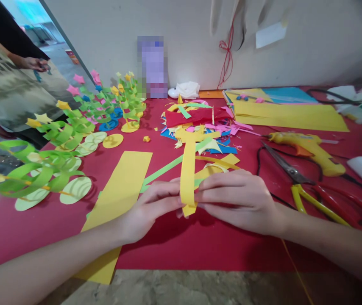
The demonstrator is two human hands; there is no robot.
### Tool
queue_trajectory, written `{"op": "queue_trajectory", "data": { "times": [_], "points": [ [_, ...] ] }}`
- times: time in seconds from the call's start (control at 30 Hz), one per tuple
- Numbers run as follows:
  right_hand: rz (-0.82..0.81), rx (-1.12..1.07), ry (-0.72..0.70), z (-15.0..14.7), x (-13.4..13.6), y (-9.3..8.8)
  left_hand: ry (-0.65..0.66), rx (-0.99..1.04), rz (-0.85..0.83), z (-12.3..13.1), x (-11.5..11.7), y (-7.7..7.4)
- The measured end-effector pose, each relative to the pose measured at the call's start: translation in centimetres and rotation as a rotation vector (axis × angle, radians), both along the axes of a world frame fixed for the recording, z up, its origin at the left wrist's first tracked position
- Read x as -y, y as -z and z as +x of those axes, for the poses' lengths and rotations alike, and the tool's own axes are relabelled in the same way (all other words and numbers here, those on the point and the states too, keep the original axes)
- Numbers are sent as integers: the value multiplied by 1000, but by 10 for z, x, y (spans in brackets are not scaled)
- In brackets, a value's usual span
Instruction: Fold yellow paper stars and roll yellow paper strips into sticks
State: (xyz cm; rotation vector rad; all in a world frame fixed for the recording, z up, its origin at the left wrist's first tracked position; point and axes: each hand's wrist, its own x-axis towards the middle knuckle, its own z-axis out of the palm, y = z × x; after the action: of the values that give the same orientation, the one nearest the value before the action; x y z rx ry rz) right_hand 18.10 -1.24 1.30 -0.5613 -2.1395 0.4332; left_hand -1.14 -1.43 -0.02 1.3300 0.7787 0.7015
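Both my hands meet over the red table cover [200,245] and pinch one yellow paper strip [187,169]. My left hand [151,207] grips the strip's folded lower end from the left, fingers closed. My right hand [238,199] holds the same end from the right, fingers curled over it. The strip rises from my fingers and leans away toward a pile of coloured paper scraps [200,123]. A wider yellow paper sheet [117,199] lies flat to the left of my left hand, and a thin green strip [163,169] lies behind it.
Several green paper trees with star tops [69,131] stand along the left. A yellow glue gun [311,148] and scissors [292,173] lie to the right. Stacked yellow and blue sheets [289,112] sit at the back. Another person [9,72] stands at far left.
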Motion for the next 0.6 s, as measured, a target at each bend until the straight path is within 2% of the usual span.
{"op": "queue_trajectory", "data": {
  "times": [0.1, 0.17, 0.27, 0.33, 0.6],
  "points": [
    [-97, -13, -15, -2, 2, -1, -64, -50, 49, 2, 1, 0],
    [-315, -14, 26, -4, 1, -1, -142, -67, 139, 4, 1, 1],
    [-707, -16, 140, -6, -2, -1, -159, -104, 236, 4, 0, 0],
    [-853, -20, 168, -6, -5, 0, -154, -161, 257, 4, -1, -1],
    [-1015, -65, 105, -4, -8, -1, -187, -182, 372, 7, -1, -1]
  ]
}}
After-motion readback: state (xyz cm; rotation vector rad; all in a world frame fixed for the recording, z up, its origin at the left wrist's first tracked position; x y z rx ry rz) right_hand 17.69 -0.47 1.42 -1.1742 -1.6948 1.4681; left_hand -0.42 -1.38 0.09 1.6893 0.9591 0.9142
